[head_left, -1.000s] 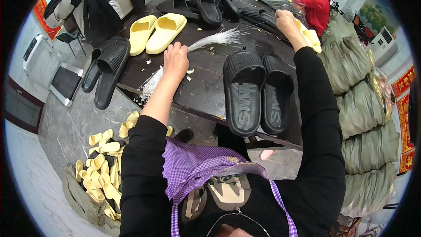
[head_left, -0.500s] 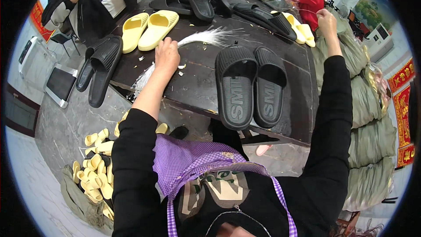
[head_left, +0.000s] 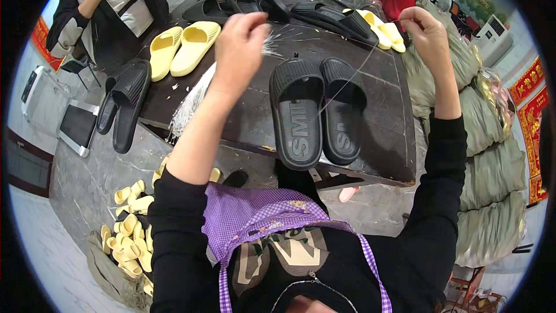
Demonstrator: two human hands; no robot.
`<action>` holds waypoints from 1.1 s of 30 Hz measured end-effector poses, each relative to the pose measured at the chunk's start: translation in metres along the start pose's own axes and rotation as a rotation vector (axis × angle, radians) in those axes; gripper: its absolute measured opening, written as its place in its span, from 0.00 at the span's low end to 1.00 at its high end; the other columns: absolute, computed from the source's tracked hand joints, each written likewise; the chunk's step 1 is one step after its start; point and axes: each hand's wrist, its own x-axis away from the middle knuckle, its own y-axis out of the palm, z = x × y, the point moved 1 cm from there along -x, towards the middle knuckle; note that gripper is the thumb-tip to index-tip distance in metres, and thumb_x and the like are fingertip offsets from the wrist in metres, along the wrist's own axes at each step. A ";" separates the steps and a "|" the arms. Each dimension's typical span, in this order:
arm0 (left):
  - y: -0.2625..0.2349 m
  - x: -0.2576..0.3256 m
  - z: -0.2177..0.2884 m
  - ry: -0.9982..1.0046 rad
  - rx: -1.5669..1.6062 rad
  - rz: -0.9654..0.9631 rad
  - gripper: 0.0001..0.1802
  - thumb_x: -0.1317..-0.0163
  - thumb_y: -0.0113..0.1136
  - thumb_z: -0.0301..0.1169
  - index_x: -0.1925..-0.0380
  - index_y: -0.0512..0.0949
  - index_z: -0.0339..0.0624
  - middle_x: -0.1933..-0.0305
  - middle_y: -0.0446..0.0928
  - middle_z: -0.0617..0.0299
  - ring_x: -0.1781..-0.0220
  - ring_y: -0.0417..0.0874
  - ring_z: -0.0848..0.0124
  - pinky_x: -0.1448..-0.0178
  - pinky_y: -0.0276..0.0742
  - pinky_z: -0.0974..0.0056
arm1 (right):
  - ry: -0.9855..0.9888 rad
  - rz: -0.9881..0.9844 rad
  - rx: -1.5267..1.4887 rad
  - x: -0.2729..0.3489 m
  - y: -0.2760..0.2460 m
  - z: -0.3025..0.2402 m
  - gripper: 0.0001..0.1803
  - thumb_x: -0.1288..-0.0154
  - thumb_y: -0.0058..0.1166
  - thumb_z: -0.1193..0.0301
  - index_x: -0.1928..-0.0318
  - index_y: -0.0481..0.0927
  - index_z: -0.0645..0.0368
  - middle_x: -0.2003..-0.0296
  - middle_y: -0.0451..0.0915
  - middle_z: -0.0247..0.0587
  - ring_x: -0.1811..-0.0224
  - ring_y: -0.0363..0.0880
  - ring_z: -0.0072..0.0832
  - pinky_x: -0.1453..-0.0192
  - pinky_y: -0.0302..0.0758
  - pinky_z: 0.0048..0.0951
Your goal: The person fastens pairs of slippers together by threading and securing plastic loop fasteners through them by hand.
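Note:
A pair of black slide slippers, the left one (head_left: 296,113) and the right one (head_left: 346,113), lies on the dark table before me with toe straps facing away. A thin pale strand (head_left: 354,74) slants across the right slipper up toward my right hand (head_left: 428,36), which pinches it at the table's right side. My left hand (head_left: 240,49) is raised over the table with fingers curled; what it may grip is too small to make out. Beneath that arm runs a bundle of white strands (head_left: 194,99), partly hidden by the hand and wrist.
Yellow slippers (head_left: 195,47) and another black pair (head_left: 130,98) lie at the table's left. More black slippers (head_left: 333,21) and a yellow pair (head_left: 389,35) are farther back. Yellow slippers (head_left: 128,243) pile on the floor; green sacks (head_left: 492,177) line the right. Two people are across the table.
My left hand has lifted off the white bundle and moved up and right, its fingers curled. My right hand has shifted slightly left, and a strand now shows slanting over the right black slipper.

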 end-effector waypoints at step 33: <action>0.084 0.115 0.071 -1.626 1.312 -0.634 0.05 0.38 0.49 0.26 0.69 0.69 0.34 0.79 0.70 0.61 0.90 0.55 0.83 0.87 0.49 0.75 | 0.302 -0.455 -0.436 0.073 0.045 0.061 0.08 0.40 0.51 0.73 0.63 0.77 0.63 0.72 0.72 0.24 0.69 0.67 0.11 0.64 0.65 0.15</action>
